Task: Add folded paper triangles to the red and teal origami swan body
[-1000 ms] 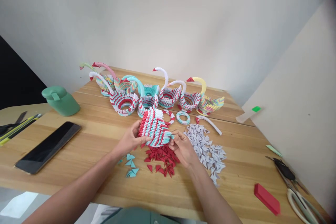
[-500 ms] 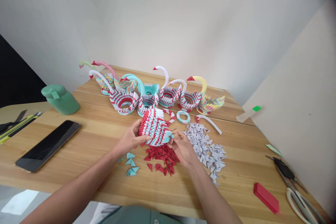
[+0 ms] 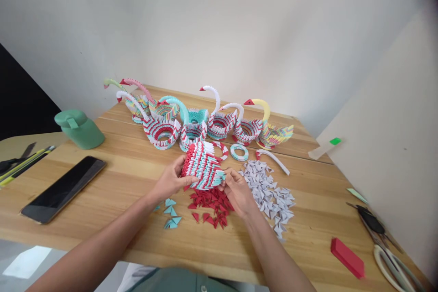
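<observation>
A folded-paper swan body (image 3: 203,166) in red, white and turquoise rows is held tilted on its side above the table. My left hand (image 3: 174,177) grips it from the left, thumb across the near face. At its right edge, my right hand (image 3: 237,188) pinches the turquoise paper pieces of the end row; whether a loose piece is between the fingertips is hidden. Beneath lies a pile of red paper triangles (image 3: 214,203). Several turquoise triangles (image 3: 172,222) lie left of it, and a spread of white triangles (image 3: 267,189) lies to the right of my right hand.
Finished paper swans (image 3: 162,132) stand in rows at the back. Before them lie a paper ring (image 3: 239,152) and a white swan neck (image 3: 273,159). A phone (image 3: 63,189) and green bottle (image 3: 79,128) are left; a red block (image 3: 347,258) and scissors (image 3: 386,255) are right.
Almost nothing differs. Both hands keep the same hold on the swan body, and the whole view has shifted very slightly.
</observation>
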`<state>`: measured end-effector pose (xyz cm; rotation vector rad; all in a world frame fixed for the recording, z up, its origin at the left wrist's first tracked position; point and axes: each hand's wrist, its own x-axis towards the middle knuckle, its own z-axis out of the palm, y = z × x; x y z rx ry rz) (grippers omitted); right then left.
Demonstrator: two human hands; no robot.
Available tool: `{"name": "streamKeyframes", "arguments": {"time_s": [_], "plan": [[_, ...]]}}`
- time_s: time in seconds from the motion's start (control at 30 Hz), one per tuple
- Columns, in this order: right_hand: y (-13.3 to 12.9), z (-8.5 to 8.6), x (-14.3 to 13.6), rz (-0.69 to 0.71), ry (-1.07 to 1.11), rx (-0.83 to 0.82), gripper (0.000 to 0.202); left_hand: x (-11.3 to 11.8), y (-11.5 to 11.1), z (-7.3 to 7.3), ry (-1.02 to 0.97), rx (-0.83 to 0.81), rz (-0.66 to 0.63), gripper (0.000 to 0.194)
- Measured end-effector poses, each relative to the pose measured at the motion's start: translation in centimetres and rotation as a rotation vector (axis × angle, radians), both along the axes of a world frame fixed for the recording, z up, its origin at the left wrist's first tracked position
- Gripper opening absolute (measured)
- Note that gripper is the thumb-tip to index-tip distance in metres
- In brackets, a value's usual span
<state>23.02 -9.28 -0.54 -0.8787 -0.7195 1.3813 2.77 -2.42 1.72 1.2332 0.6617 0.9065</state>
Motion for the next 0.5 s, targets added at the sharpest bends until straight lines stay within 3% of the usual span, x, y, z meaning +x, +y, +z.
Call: {"name": "streamKeyframes", "arguments": {"time_s": [0.27,0.5], "plan": [[0.0,-0.17,0.25,-0.042,-0.199,0.006,0.033,0.0,0.04,-0.06,0.015,0.013,0.01,0.054],[0.04,-0.38,0.25,-0.043,-0.212,-0.012,0.037,0.06,0.05,0.15,0.019,0.01,0.009,0.053]]}}
